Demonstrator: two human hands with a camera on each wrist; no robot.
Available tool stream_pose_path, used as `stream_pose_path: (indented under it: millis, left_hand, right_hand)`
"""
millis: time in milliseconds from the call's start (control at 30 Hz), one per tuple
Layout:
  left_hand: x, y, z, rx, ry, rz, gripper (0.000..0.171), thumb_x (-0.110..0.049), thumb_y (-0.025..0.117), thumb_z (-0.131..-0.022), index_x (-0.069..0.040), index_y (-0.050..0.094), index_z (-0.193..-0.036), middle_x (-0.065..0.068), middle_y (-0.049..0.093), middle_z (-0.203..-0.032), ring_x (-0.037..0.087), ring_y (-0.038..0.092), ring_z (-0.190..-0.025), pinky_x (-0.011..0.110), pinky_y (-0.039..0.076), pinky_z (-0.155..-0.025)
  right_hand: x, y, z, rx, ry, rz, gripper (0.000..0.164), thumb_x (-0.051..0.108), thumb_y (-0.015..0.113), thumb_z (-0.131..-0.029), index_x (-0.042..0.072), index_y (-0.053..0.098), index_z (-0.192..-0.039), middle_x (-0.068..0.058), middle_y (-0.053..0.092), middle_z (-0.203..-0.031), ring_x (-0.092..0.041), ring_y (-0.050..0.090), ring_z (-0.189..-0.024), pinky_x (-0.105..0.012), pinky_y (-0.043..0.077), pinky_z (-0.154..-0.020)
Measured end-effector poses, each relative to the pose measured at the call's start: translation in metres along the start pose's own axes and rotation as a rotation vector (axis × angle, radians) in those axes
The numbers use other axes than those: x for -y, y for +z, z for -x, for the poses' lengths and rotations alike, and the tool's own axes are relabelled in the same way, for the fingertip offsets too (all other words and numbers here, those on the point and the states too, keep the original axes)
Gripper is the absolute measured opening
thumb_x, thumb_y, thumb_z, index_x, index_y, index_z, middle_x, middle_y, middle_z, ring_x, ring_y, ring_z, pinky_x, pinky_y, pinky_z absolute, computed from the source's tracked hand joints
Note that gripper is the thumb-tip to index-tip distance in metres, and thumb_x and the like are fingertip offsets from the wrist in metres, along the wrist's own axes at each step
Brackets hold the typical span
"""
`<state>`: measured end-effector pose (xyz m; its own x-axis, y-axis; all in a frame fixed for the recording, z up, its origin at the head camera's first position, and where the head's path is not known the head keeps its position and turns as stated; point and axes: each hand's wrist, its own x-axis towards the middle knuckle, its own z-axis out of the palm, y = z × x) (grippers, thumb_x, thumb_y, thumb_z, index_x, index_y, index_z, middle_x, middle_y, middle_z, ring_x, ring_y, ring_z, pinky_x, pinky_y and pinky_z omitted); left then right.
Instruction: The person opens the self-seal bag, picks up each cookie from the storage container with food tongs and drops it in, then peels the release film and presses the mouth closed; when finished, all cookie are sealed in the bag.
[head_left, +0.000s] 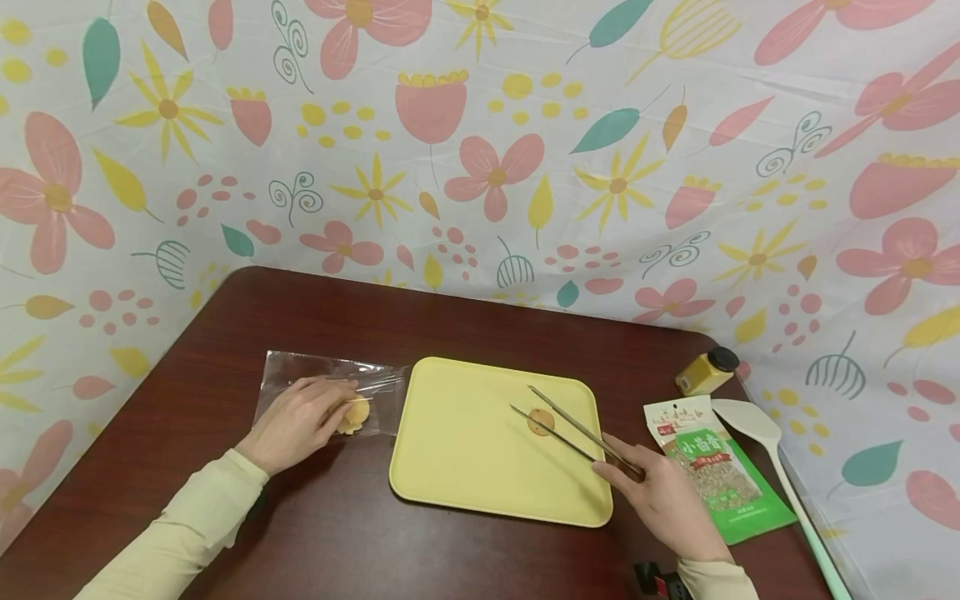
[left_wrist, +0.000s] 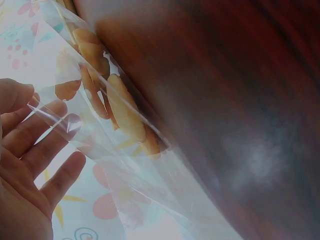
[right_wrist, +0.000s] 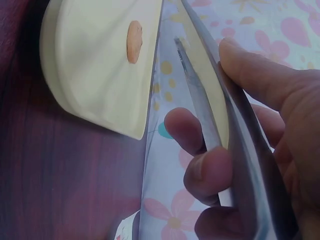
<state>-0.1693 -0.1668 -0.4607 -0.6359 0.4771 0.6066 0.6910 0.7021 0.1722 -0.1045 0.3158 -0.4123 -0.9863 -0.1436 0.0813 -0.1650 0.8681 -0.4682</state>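
Note:
My left hand (head_left: 303,421) pinches the edge of a clear plastic bag (left_wrist: 150,185) between thumb and forefinger, its other fingers spread. Inside that bag lie several golden-brown, biscuit-like pieces (left_wrist: 125,107). In my right hand (head_left: 667,496) is a pair of metal tongs (right_wrist: 245,150), gripped between thumb and curled fingers with the arms apart. The tips hover over a yellow tray (head_left: 457,450). On the tray lies one small round brown biscuit-like piece (head_left: 536,427), which falls between the tong arms in the head view; nothing is clamped in them.
Right of the tray lie a green-and-white seasoning packet (head_left: 720,471), a black-capped yellow jar (head_left: 707,372) and a long-handled white spatula (head_left: 750,421). A flowered cloth (head_left: 495,167) hangs behind the dark wooden table (head_left: 450,558).

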Motion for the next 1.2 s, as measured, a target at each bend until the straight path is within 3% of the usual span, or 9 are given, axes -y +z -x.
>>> stream_pose_path:
  millis: [367, 533, 633, 700, 767, 1033, 1200]
  left_hand:
    - [-0.0006, 0.0001, 0.0007, -0.003, -0.002, 0.009, 0.024, -0.009, 0.078, -0.080, -0.004, 0.071, -0.102, 0.012, 0.071, -0.106, 0.029, 0.067, -0.101, 0.050, 0.051, -0.090]
    - [-0.0002, 0.0004, 0.0004, -0.004, -0.002, 0.013, 0.025, -0.009, 0.078, -0.079, -0.004, 0.070, -0.102, 0.012, 0.071, -0.106, 0.030, 0.066, -0.101, 0.050, 0.050, -0.090]
    - [0.0003, 0.0007, 0.0002, -0.006, 0.001, 0.015, 0.024, -0.008, 0.078, -0.079, -0.004, 0.070, -0.102, 0.012, 0.071, -0.105, 0.029, 0.066, -0.101, 0.050, 0.050, -0.090]
    - [0.0004, 0.0009, 0.0002, -0.010, 0.005, 0.015, 0.024, -0.008, 0.078, -0.079, -0.004, 0.071, -0.101, 0.011, 0.071, -0.104, 0.029, 0.067, -0.101, 0.050, 0.051, -0.090]
    - [0.0004, 0.0014, 0.0001, -0.011, 0.008, 0.015, 0.023, -0.008, 0.078, -0.079, -0.005, 0.070, -0.100, 0.010, 0.071, -0.102, 0.029, 0.067, -0.101, 0.050, 0.051, -0.090]
    - [0.0002, 0.0023, 0.0000, -0.002, 0.005, 0.009, 0.022, -0.009, 0.078, -0.079, -0.006, 0.070, -0.099, 0.008, 0.071, -0.100, 0.027, 0.067, -0.099, 0.050, 0.050, -0.090]
    - [-0.0001, 0.0026, 0.0000, 0.002, 0.004, 0.010, 0.022, -0.009, 0.078, -0.080, -0.006, 0.070, -0.099, 0.008, 0.071, -0.099, 0.026, 0.067, -0.099, 0.049, 0.051, -0.090]
  right_hand:
    - [-0.0017, 0.0014, 0.0006, 0.009, 0.015, -0.018, 0.059, 0.052, 0.062, -0.091, 0.011, 0.060, -0.134, -0.012, 0.065, -0.124, -0.025, 0.067, -0.102, -0.043, 0.055, -0.076]
    - [-0.0016, 0.0020, -0.0004, 0.022, 0.033, -0.014, 0.062, 0.053, 0.062, -0.090, 0.011, 0.058, -0.135, -0.012, 0.066, -0.123, -0.018, 0.068, -0.095, -0.037, 0.054, -0.072]
    - [-0.0017, 0.0024, -0.0009, 0.065, 0.073, -0.025, 0.065, 0.055, 0.062, -0.090, 0.012, 0.055, -0.138, -0.007, 0.072, -0.094, -0.007, 0.059, -0.067, -0.028, 0.046, -0.058]
    - [-0.0018, 0.0028, -0.0014, 0.094, 0.098, -0.035, 0.067, 0.056, 0.061, -0.089, 0.013, 0.053, -0.140, -0.001, 0.064, -0.071, -0.005, 0.046, -0.053, -0.025, 0.039, -0.051]
    - [-0.0025, 0.0032, -0.0019, 0.115, 0.117, -0.042, 0.068, 0.057, 0.060, -0.089, 0.013, 0.051, -0.141, 0.003, 0.051, -0.059, -0.007, 0.032, -0.047, -0.025, 0.033, -0.047]
    - [-0.0077, 0.0050, -0.0036, 0.124, 0.131, -0.061, 0.070, 0.058, 0.060, -0.089, 0.013, 0.050, -0.142, -0.002, 0.062, -0.073, -0.008, 0.038, -0.049, -0.026, 0.034, -0.047]
    - [-0.0092, 0.0055, -0.0032, 0.139, 0.151, -0.067, 0.073, 0.060, 0.058, -0.089, 0.013, 0.048, -0.143, 0.000, 0.050, -0.060, -0.008, 0.030, -0.045, -0.026, 0.032, -0.044]
